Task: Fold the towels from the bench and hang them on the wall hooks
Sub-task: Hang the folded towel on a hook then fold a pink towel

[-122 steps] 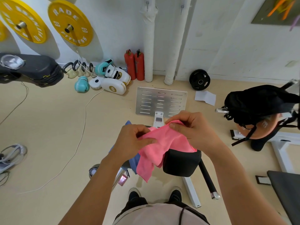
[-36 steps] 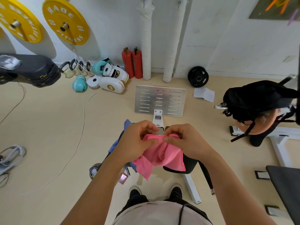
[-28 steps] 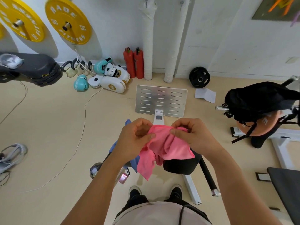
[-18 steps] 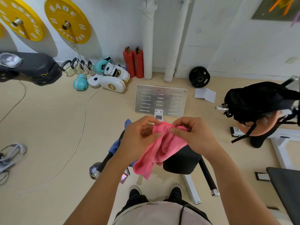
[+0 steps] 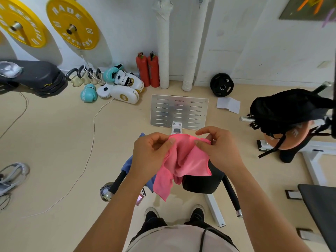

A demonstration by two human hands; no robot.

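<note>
The hands sit wider apart than half a second ago — the left hand [image 5: 151, 153] and right hand [image 5: 219, 148] no longer nearly meet, and the towel's [image 5: 183, 160] top edge now stretches between the two pinches. The cloth spreads broader and flatter below them than half a second ago — less bunched — with its lower corner hanging toward the left.

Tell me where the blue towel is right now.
In the head view the blue towel lies on the bench at centre frame, mostly hidden behind the left hand, just left of the pink towel both hands hold.
</note>
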